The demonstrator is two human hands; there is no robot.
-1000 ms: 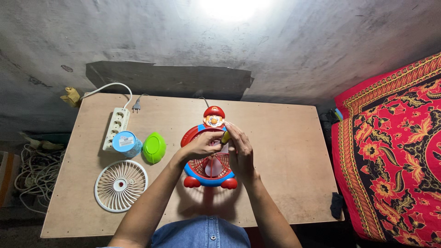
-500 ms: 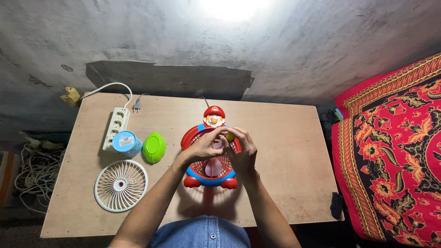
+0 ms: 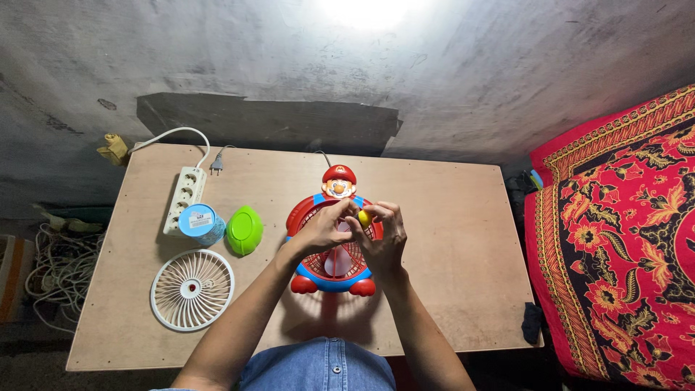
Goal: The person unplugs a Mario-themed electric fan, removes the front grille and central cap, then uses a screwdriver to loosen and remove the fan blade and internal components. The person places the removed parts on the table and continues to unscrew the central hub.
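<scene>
A red and blue cartoon-figure desk fan (image 3: 331, 266) lies flat in the middle of the plywood table (image 3: 449, 289), its red grille facing up. My left hand (image 3: 321, 229) rests over the upper part of the grille, fingers curled. My right hand (image 3: 382, 239) is beside it and pinches a small yellow-handled tool (image 3: 364, 216) over the fan's centre. What the tool's tip touches is hidden by my fingers.
To the left lie a white round fan grille (image 3: 192, 289), a green oval piece (image 3: 244, 230), a blue-capped round container (image 3: 199, 223) and a white power strip (image 3: 184, 198) with a loose plug (image 3: 216, 166). Coiled cables (image 3: 51, 275) sit on the floor at left, a red patterned cloth (image 3: 615, 239) at right.
My right hand has turned from an upright open palm to a curled grip on the yellow tool. The tool has dropped slightly toward the fan's centre. My left hand barely moved.
</scene>
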